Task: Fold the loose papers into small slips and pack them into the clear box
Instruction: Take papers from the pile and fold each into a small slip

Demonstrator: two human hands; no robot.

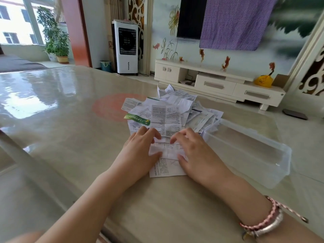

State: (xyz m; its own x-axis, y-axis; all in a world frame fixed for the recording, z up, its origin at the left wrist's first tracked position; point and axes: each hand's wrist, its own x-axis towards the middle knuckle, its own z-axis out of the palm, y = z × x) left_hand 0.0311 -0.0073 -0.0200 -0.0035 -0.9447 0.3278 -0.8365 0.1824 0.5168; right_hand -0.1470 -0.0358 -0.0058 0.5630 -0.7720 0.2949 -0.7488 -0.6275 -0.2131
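Glossy beige laminate covered the table [70, 120], which carried a faint orange disc [112, 106] just left of the work. Left of centre, the left hand [140, 151] lay on the near end of a long printed sheet [165, 130], its fingers curled over the crease and the thumb tucked under a folded flap, so it was pinching the paper rather than lying flat. The sheet ran away from the person, its far half resting on the heap of loose papers [177, 106], where a green-printed leaflet [136, 119] stuck out on the left side. Next came the right hand [192, 151], mirroring the first, fingertips bent down on the fold line and thumb under the flap, holding the same sheet; a braided pink cord and a silver bangle [263, 225] sat on that wrist. Farthest right stood the clear box [273, 160], lidless, just beside the heap, and seemingly holding no slips, though its transparency made that hard to confirm. By this reading the step in hand was the early folding of one sheet, with the packing hardly begun. The next move would call for pressing the crease flat with both hands, then folding the long sheet over again until it was short enough to fit the box.
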